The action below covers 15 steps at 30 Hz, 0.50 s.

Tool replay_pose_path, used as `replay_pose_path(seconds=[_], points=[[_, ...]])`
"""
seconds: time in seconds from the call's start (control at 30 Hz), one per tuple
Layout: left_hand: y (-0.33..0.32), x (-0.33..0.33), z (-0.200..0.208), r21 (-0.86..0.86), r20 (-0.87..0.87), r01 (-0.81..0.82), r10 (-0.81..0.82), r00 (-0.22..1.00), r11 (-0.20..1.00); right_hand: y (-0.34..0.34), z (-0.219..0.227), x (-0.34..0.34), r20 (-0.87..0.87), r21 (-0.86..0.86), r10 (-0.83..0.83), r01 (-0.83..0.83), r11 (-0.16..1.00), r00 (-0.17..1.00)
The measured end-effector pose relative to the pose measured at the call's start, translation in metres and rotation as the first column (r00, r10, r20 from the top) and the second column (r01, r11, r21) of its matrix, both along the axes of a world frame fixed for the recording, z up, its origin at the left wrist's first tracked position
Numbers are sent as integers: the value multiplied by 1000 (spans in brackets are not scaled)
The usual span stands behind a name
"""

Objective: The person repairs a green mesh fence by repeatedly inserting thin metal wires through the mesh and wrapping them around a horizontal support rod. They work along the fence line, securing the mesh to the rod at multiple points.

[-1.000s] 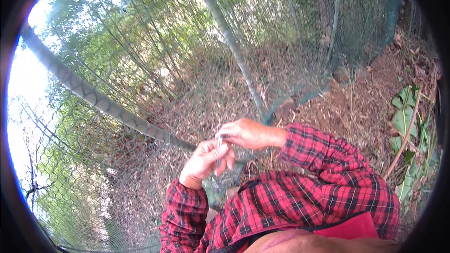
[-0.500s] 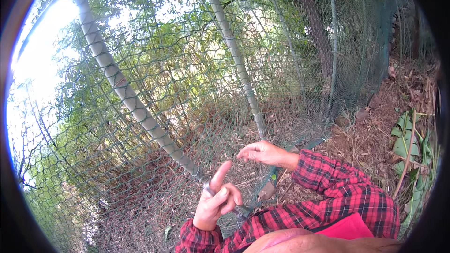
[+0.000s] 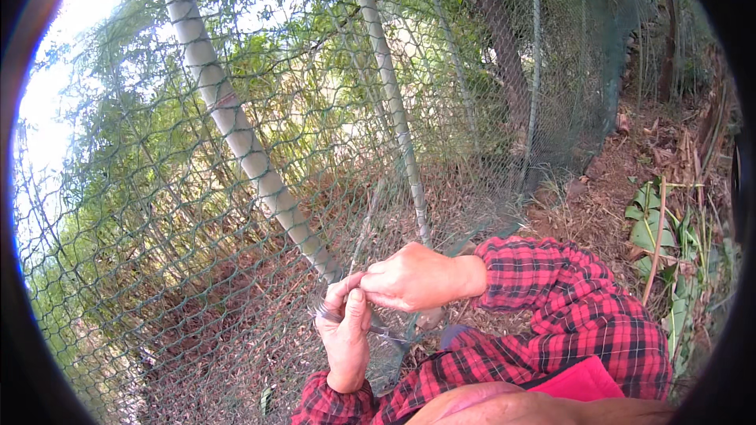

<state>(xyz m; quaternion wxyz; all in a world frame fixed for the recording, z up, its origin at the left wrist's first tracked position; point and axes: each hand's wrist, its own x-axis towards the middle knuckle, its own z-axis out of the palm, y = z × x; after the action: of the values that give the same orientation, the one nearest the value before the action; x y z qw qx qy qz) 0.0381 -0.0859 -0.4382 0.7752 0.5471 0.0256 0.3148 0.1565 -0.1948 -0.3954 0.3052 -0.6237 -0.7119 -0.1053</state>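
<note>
My left hand [image 3: 346, 338] is closed around a shiny grey metal thing [image 3: 325, 313]. Its curved end sticks out past the fingers, and most of it is hidden in the palm, so its kind cannot be made out. My right hand [image 3: 409, 275] is closed too, its fingertips pinched together right against the left thumb and forefinger. What the pinch holds, if anything, is hidden. Both hands are in front of the green mesh netting [image 3: 236, 267], close to the foot of a thick pale bamboo pole [image 3: 260, 169].
A thinner pole [image 3: 394, 98] stands farther right behind the netting, and a tree trunk [image 3: 504, 47] beyond it. Dry leaves and reddish soil [image 3: 606, 189] cover the ground at right. Large green leaves [image 3: 650, 224] and a stick [image 3: 655, 248] lie there.
My right hand has come down and left to meet the left hand, and its fingers have closed. The left forefinger, stretched up before, is now bent. The view has shifted slightly.
</note>
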Motion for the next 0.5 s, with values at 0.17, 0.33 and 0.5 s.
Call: replay_pose_path(seconds=[0.17,0.33,0.5], points=[[-7,-3,0,102,49,-51,46,998,993,-8,-5,9,17,-43,26,-25,999,1000],[-24,-24,-24,138,79,-230,221,972,963,-31,11,36,-4,95,345,-343,935,939],[-18,-49,-79,111,100,-477,467,878,872,-52,47,113,-338,412,181,-27,911,924]])
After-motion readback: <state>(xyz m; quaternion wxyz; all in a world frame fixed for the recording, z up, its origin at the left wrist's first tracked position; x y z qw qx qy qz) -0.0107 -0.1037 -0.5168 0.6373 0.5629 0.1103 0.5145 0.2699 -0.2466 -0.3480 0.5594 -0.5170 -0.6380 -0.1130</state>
